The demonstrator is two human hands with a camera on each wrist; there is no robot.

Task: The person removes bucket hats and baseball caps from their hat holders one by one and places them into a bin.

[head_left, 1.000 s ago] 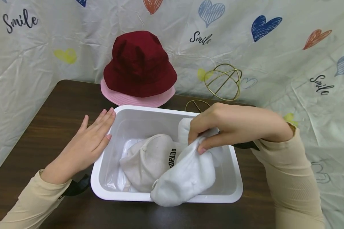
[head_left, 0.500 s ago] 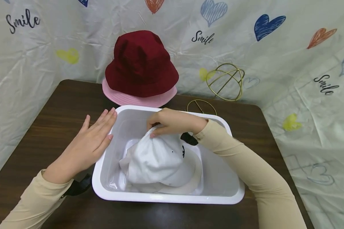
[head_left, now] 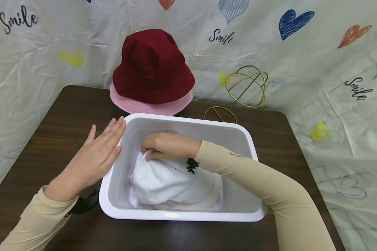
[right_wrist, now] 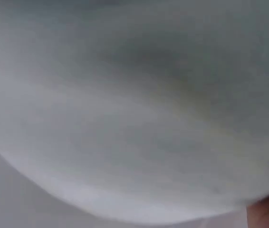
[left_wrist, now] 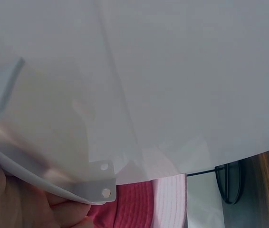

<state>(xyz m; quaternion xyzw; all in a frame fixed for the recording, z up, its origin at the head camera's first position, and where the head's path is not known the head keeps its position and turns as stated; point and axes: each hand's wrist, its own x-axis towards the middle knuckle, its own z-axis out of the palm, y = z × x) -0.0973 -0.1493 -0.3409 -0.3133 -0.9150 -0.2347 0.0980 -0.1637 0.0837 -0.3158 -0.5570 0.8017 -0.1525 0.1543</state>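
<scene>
A white plastic basin [head_left: 188,215] stands on the dark wooden table. Inside it my right hand [head_left: 168,145] pinches the crown of a white baseball cap [head_left: 161,183], which bears small black lettering. Under that cap lies a beige cap [head_left: 213,195], mostly covered, with its brim edge showing on the right. My left hand [head_left: 94,157] rests with straight fingers against the basin's left rim. The left wrist view is filled by the basin's outer wall [left_wrist: 172,85], with finger parts at lower left. Blurred white cloth [right_wrist: 125,142] takes up the right wrist view.
Behind the basin, a dark red bucket hat [head_left: 154,69] sits stacked on a pink hat [head_left: 150,107]. A gold wire hat stand [head_left: 251,83] is to their right. A patterned curtain [head_left: 333,115] hangs behind the table [head_left: 44,146].
My right hand has carried the white cap from the basin's right front leftward, down onto the beige cap, which it now mostly covers. The left hand has stayed at the rim.
</scene>
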